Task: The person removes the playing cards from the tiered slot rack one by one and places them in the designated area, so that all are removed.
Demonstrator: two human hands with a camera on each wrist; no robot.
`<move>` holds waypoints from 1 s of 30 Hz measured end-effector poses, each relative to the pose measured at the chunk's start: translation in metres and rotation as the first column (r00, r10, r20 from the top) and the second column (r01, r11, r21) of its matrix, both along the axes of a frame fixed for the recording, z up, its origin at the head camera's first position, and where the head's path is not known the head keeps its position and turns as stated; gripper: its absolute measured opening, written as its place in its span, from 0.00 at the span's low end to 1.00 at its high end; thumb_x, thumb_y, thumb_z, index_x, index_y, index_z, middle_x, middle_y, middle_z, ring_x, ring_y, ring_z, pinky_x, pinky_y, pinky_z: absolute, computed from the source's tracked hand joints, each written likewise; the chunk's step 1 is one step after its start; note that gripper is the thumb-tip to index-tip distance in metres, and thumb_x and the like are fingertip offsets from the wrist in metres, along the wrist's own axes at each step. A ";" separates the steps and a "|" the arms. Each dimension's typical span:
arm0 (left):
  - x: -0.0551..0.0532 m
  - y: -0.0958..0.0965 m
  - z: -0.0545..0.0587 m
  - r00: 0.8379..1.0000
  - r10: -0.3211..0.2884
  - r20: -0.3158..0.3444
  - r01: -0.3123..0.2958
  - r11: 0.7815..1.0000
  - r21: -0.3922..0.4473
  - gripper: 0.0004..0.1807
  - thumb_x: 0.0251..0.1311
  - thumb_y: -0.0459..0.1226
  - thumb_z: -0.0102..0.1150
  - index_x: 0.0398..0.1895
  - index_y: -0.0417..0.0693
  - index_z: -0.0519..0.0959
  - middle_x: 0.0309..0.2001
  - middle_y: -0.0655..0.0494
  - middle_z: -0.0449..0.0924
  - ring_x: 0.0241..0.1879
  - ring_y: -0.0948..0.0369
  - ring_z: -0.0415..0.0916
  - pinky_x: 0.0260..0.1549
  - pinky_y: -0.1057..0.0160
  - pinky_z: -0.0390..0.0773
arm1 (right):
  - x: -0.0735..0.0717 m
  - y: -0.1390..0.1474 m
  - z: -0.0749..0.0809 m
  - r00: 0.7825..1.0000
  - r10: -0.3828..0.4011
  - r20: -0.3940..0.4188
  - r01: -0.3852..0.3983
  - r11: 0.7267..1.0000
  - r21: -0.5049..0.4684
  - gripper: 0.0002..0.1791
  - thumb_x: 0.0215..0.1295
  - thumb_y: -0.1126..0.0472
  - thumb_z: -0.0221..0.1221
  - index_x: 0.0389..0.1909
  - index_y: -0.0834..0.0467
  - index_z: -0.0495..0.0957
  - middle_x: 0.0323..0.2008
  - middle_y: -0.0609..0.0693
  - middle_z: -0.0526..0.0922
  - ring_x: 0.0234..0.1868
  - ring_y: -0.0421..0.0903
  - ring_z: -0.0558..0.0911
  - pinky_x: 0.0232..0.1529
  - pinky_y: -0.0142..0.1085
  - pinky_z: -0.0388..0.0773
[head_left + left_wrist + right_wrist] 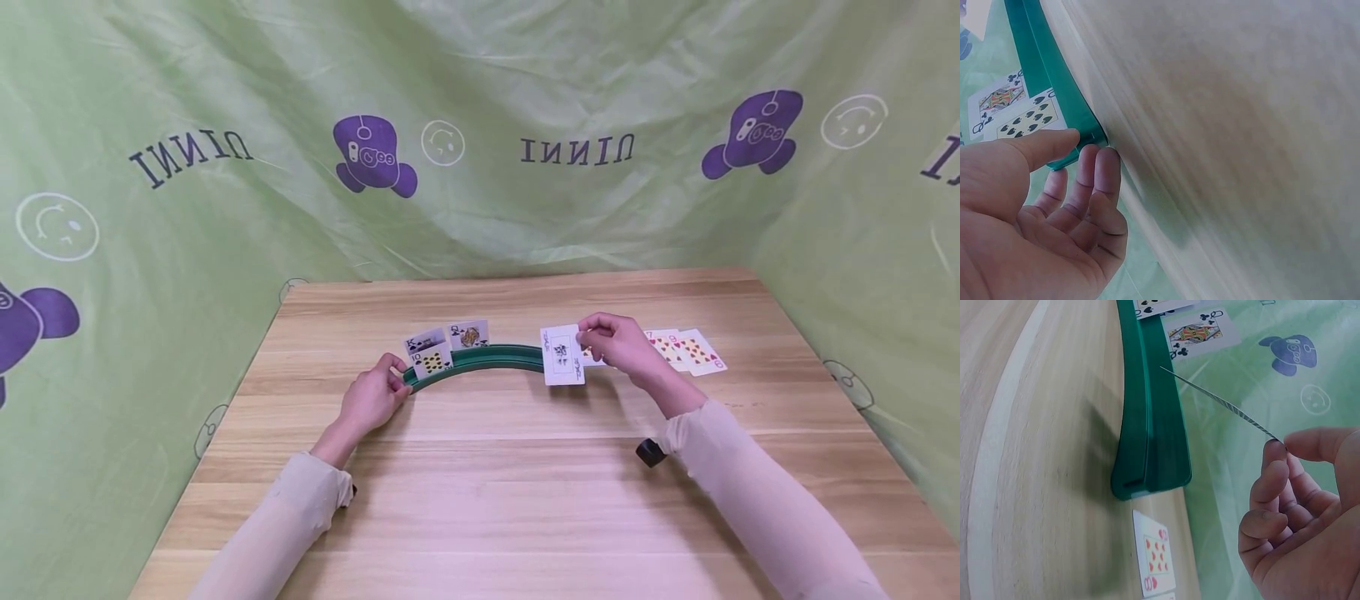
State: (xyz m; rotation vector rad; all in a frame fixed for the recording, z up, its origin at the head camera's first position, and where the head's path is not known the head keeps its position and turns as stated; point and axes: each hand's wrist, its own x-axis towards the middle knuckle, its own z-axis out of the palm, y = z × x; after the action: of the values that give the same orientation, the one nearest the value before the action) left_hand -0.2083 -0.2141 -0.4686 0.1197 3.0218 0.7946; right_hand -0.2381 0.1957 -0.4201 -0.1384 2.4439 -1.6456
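Joker (pixel 558 360) near 3 o'clock on the green rack (pixel 504 358)
Right hand (pixel 617 343) pinches its edge, left hand (pixel 372 397) pinches the rack at 9 o'clock; I'd keep that end steady, joker square.

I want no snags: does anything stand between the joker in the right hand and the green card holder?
Nothing visible stands between the joker and the card holder; the queen is off to the left.

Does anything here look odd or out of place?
The green backdrop behind the table: its purple cartoon heads seem upside down, with ears at the bottom, as if hung wrong way up. The playing cards and green rack show no obvious damage.
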 end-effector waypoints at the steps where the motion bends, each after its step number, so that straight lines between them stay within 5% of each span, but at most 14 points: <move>1: 0.000 0.000 0.000 1.000 -0.001 -0.001 0.001 1.000 0.000 0.16 0.61 0.38 0.66 0.49 0.49 0.72 0.36 0.53 0.88 0.32 0.59 0.79 0.34 0.60 0.72 | 0.001 0.001 0.001 1.000 0.000 0.004 0.000 1.000 -0.001 0.14 0.69 0.61 0.56 0.51 0.66 0.76 0.33 0.53 0.80 0.26 0.37 0.73 0.25 0.30 0.67; 30: 0.000 0.000 0.001 1.000 0.004 -0.002 -0.004 1.000 0.001 0.16 0.61 0.39 0.66 0.49 0.50 0.72 0.36 0.53 0.88 0.31 0.59 0.78 0.33 0.61 0.71 | 0.015 0.047 -0.009 0.998 -0.053 0.044 0.049 0.996 0.079 0.18 0.71 0.58 0.56 0.54 0.65 0.74 0.33 0.46 0.81 0.27 0.37 0.75 0.27 0.31 0.70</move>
State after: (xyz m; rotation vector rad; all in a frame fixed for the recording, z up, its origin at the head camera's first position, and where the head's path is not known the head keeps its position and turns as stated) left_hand -0.2082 -0.2136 -0.4680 0.1142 3.0247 0.7967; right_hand -0.2229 0.2431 -0.4286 -0.0265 2.4919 -1.5530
